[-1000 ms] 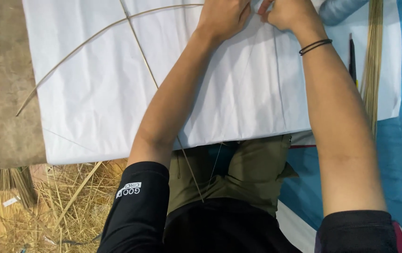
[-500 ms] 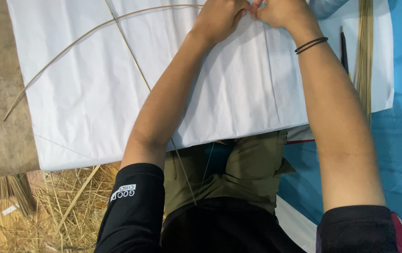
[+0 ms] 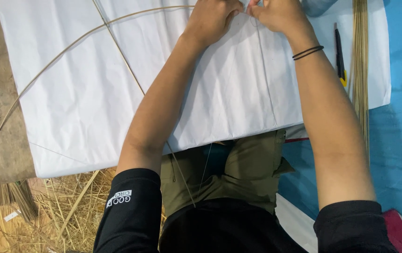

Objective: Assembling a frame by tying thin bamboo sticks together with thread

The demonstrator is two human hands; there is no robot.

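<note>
A large white paper sheet [image 3: 93, 98] lies spread over my lap and the floor. A thin bent bamboo strip [image 3: 70, 47] arcs across it, and a straight thin stick [image 3: 126, 63] crosses that arc and runs down toward my lap. My left hand [image 3: 212, 18] and my right hand [image 3: 278, 14] meet at the top edge of the view, fingers pinched together on the paper where a thin thread [image 3: 266, 70] runs down the sheet. What the fingertips grip is too small to tell. A black band circles my right wrist.
A black and yellow utility knife [image 3: 339, 54] lies on the paper at the right, beside a bundle of thin bamboo sticks [image 3: 361, 70]. A blue mat [image 3: 398, 140] covers the floor on the right. Dry straw [image 3: 70, 211] lies at the lower left.
The view has drifted a little, so the sheet and hands sit slightly lower and to the left. Both hands stay pinched together at the same spot on the paper.
</note>
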